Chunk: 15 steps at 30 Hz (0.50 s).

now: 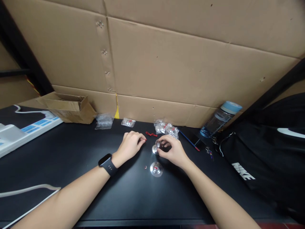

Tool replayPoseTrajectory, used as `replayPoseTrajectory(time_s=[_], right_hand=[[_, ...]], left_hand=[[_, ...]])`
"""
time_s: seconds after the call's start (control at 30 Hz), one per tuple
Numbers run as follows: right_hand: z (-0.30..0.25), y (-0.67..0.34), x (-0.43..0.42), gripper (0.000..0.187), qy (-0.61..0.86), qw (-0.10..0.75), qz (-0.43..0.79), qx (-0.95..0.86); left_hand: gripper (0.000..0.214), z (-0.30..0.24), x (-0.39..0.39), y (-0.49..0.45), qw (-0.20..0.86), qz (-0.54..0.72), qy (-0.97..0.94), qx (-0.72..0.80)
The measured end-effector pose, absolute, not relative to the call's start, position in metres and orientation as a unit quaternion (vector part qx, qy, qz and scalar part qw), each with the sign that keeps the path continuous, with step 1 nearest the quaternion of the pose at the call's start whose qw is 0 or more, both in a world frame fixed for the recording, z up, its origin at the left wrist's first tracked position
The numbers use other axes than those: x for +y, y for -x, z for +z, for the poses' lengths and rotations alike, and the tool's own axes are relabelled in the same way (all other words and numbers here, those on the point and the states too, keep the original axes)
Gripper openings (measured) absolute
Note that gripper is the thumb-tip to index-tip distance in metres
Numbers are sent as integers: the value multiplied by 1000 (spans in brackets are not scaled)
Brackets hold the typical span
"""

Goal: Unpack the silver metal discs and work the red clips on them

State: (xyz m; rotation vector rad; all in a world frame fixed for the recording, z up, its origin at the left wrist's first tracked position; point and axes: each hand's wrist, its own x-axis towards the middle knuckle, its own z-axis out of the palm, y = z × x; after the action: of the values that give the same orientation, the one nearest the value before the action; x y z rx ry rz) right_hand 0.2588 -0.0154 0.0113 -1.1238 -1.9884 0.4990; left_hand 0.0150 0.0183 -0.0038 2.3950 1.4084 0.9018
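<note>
My right hand (172, 149) pinches the rim of a small shiny round disc (158, 144), held tilted. Just under it, a second silvery round shape (154, 150) shows, and I cannot tell whether the two are joined. My left hand (132, 143) is closed to a pinch, a small red piece (145, 139) showing at its fingertips. Beyond and between the hands lies a looped red cord (151, 134). Nearer to me, a silver disc with a red centre (156, 170) rests flat on the black table, a tiny pale-red scrap (145, 167) beside it.
Along the cardboard wall stand an open cardboard box (81, 111), clear plastic bags (104, 122), a bagged disc (128, 122), several more bagged discs (164, 127) and a water bottle (218, 121). A blue stick (188, 139), keychain (209, 153) and black bag (264, 159) lie right; a power strip (35, 130) left.
</note>
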Motion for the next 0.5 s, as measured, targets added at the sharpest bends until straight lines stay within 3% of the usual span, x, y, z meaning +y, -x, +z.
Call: replayPoseTrajectory(time_s=[0.27, 0.5], right_hand=[[15, -246, -29, 36, 369, 503, 256, -738], [17, -236, -44, 38, 330, 549, 274, -717]], left_hand=[[14, 10, -4, -25, 319, 405, -773, 370], [4, 8, -14, -32, 320, 472, -742, 354]])
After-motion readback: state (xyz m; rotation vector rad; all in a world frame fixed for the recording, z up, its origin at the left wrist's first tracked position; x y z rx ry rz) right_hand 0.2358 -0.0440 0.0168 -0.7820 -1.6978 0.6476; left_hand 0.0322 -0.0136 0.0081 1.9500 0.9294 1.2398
